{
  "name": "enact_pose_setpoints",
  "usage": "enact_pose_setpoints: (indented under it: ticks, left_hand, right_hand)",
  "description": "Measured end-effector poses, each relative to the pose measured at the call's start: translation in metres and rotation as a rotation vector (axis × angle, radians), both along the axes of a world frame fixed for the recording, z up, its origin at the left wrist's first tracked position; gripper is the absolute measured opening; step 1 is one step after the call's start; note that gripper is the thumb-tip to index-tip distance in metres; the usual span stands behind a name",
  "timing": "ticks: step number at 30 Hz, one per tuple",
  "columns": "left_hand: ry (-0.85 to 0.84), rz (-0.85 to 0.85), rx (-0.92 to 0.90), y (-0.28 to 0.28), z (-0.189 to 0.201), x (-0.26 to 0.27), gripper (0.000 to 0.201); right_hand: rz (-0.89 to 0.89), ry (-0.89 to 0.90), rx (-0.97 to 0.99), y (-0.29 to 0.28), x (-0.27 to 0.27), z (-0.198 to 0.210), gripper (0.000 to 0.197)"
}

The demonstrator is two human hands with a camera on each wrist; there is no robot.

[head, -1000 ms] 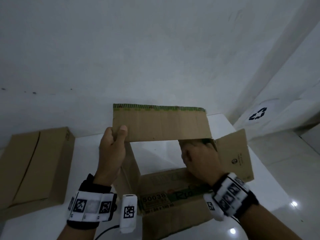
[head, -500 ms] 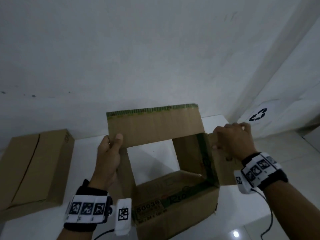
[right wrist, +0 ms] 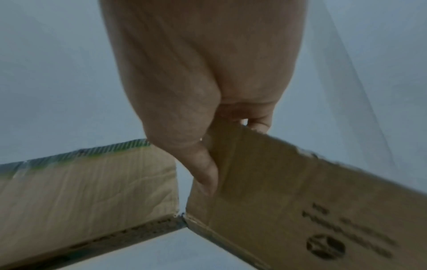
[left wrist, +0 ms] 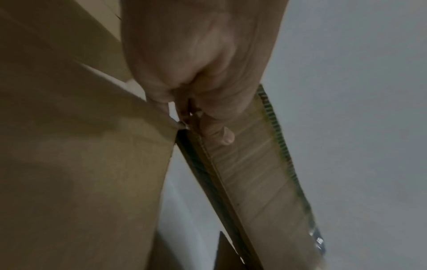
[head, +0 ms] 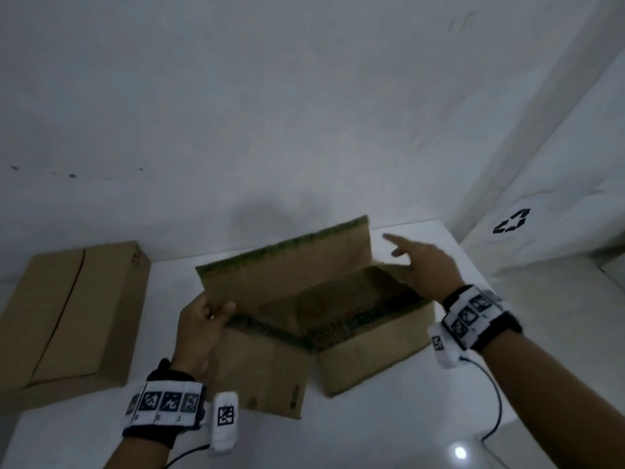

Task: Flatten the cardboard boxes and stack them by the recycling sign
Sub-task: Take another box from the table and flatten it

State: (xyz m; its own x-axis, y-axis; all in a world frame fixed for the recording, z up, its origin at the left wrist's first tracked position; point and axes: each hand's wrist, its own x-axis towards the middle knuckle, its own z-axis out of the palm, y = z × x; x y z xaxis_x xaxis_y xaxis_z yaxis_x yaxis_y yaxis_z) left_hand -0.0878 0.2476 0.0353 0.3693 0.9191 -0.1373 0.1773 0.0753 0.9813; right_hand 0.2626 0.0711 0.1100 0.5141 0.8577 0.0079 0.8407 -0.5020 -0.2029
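Cardboard fills the middle of the white table [head: 422,231]: an opened box [head: 338,319] sits skewed, half collapsed, with its flaps spread. The left hand [head: 203,330] pinches the near corner of the tall green-edged flap [head: 287,269] between thumb and curled fingers. The right hand [head: 426,265] pinches the side flap [right wrist: 300,201] at the far right corner, forefinger pointing outward. A second, closed box [head: 71,316] lies flat at the table's left end. On the right wall hangs the recycling sign [head: 512,221].
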Motion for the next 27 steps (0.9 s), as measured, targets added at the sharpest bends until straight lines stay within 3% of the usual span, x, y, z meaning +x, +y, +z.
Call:
enact_pose_setpoints:
  ticks: [4, 8, 10, 13, 15, 17, 18, 21, 22, 24, 27]
  left_hand:
    - [0.151, -0.012, -0.062, -0.007, -0.051, -0.046, 0.014]
    - [0.266, -0.064, -0.116, -0.016, -0.099, -0.081, 0.023]
    - [0.335, -0.163, -0.091, -0.020, -0.121, -0.096, 0.046]
    - [0.399, -0.419, -0.022, -0.028, -0.150, -0.118, 0.087]
    - [0.547, -0.667, 0.009, -0.030, -0.158, -0.128, 0.088]
    - [0.607, -0.759, -0.026, -0.029, -0.157, -0.128, 0.075]
    - [0.597, -0.710, -0.018, -0.028, -0.158, -0.125, 0.068]
    - [0.576, -0.445, 0.054, -0.025, -0.154, -0.103, 0.049]
    - [0.598, -0.397, 0.076, -0.022, -0.155, -0.094, 0.052]
    - [0.708, -0.407, 0.096, -0.017, -0.158, -0.077, 0.083]
    - [0.999, -0.541, 0.167, -0.013, -0.168, -0.052, 0.118]
  right_hand:
    - [0.065, 0.125, -0.282, -0.010, -0.039, -0.085, 0.076]
    - [0.036, 0.229, -0.271, -0.023, -0.076, -0.155, 0.071]
    - [0.015, 0.311, -0.240, -0.034, -0.087, -0.189, 0.063]
    - [0.132, 0.395, -0.266, -0.057, -0.093, -0.226, 0.048]
    - [0.191, 0.388, -0.435, -0.068, -0.099, -0.227, 0.051]
    - [0.202, 0.378, -0.512, -0.072, -0.101, -0.225, 0.052]
    - [0.208, 0.388, -0.547, -0.069, -0.104, -0.223, 0.046]
    - [0.184, 0.369, -0.515, -0.050, -0.109, -0.230, 0.064]
    - [0.153, 0.363, -0.465, -0.042, -0.113, -0.229, 0.054]
    - [0.158, 0.378, -0.506, -0.020, -0.127, -0.213, 0.043]
    - [0.183, 0.441, -0.591, 0.013, -0.156, -0.206, 0.056]
